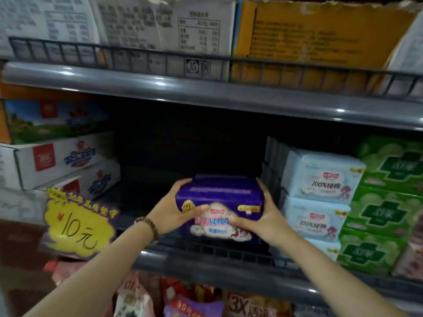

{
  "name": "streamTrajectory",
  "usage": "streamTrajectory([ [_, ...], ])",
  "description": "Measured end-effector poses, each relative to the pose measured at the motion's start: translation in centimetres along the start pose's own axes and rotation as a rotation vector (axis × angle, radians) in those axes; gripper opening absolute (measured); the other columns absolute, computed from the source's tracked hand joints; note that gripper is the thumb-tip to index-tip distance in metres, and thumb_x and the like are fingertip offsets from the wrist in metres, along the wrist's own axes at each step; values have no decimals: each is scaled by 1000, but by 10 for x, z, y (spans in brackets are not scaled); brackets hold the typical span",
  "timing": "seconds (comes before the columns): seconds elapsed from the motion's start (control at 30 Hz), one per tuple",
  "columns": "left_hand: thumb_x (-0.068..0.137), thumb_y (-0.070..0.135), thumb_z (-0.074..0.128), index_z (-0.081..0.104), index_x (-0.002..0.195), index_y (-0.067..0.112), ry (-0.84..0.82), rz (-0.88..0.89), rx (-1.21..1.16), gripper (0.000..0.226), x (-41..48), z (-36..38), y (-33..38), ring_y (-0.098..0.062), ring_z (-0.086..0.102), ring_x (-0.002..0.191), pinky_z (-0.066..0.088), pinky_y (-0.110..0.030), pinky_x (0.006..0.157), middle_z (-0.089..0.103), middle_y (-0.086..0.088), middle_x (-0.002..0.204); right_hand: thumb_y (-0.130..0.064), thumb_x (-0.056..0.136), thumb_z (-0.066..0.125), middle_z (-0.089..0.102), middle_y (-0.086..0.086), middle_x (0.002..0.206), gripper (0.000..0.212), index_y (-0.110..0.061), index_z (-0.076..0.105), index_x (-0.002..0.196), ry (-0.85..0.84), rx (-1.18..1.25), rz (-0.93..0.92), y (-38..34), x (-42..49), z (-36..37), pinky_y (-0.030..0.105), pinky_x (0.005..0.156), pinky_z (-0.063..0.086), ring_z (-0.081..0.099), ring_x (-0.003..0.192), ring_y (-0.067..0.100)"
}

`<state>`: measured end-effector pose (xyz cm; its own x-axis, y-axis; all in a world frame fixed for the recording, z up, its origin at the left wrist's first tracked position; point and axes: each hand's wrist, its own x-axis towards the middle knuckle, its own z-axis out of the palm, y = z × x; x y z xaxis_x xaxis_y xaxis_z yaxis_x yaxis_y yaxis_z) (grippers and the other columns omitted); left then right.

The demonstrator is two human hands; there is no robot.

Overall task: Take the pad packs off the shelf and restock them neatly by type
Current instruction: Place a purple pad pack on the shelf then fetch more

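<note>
A person is holding a purple pad pack (219,195) with both hands at the middle shelf (206,267). The left grip (174,211) is curling around the pack's left end, fingers over the top and thumb lying across the printed front. The right grip (258,216) is clasping the right end in the same way. The pack is standing upright just behind the shelf's front edge, in the dark gap at the middle of the shelf; whether it is resting on the shelf cannot be told. Light blue packs (320,177) are sitting stacked just beside the right grip, and green packs (384,216) are piling up toward the shelf's right end. White boxes (57,156) are lying at the left end, above a yellow price sign (75,227) hanging at the front edge. A beaded bracelet (148,225) is circling the left wrist.
</note>
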<state>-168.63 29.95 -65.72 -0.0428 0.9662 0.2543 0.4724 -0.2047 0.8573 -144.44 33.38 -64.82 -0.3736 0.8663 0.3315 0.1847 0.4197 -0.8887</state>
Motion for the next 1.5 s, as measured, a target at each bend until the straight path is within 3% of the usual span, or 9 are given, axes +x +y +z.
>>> streamTrajectory([
  [0.2,64,56,75,26,140,35,-90,-84,190,93,22,24,-35,-4,60,102,53,-29,91,55,6,126,-28,65,88,43,-15,138,110,-30,17,149,2,-244,34,55,8,4,11,101,38,43,130,4],
  [0.33,58,71,68,4,146,49,-16,56,459,111,21,21,-26,-11,33,136,40,-38,108,11,11,157,-45,89,60,2,-18,158,80,-46,9,149,40,-807,-319,46,-14,9,28,119,9,0,146,4],
  [0.43,63,71,66,1,147,48,-102,120,619,109,23,24,-28,-8,29,138,36,-38,110,-1,16,158,-55,98,30,17,-6,160,48,-42,35,144,-127,-1155,-524,55,-27,14,36,117,10,9,148,14],
  [0.57,70,56,73,16,150,33,-121,149,597,101,44,41,-40,-10,31,136,37,-30,110,10,10,157,-58,101,16,21,-7,159,52,-39,42,142,-208,-1210,-333,70,-22,15,36,111,14,12,146,15],
  [0.73,75,47,74,17,150,29,-155,152,545,96,95,64,-45,-11,25,139,27,-25,113,9,7,157,-78,67,-25,-30,-25,149,95,-49,17,147,-175,-1008,-120,82,9,10,26,113,-21,-31,139,3],
  [0.93,79,53,67,5,151,35,-141,154,661,96,130,80,-45,-20,11,145,20,-33,116,1,9,159,-59,96,13,-31,-25,148,54,-48,13,149,-189,-844,106,88,37,7,36,119,-12,-29,141,5],
  [1.07,82,67,28,3,149,36,96,385,812,78,77,81,-33,-22,4,145,7,-40,118,4,5,159,-59,96,13,-35,-17,151,55,-48,4,150,-213,-834,129,83,27,7,39,120,-9,-32,140,7],
  [1.27,97,56,26,-19,145,42,-412,-22,780,68,47,91,-30,-8,-24,142,-3,-35,116,-37,21,144,-55,99,12,-43,1,148,64,-31,-23,148,-266,-932,326,75,17,9,40,120,-9,-33,141,18],
  [1.5,93,60,37,-19,147,37,-485,-113,798,82,83,105,-50,-13,-15,145,3,-35,120,-34,18,149,-56,99,22,-44,2,148,73,-22,-15,152,-191,-912,409,101,50,13,40,121,-3,-28,144,21],
])
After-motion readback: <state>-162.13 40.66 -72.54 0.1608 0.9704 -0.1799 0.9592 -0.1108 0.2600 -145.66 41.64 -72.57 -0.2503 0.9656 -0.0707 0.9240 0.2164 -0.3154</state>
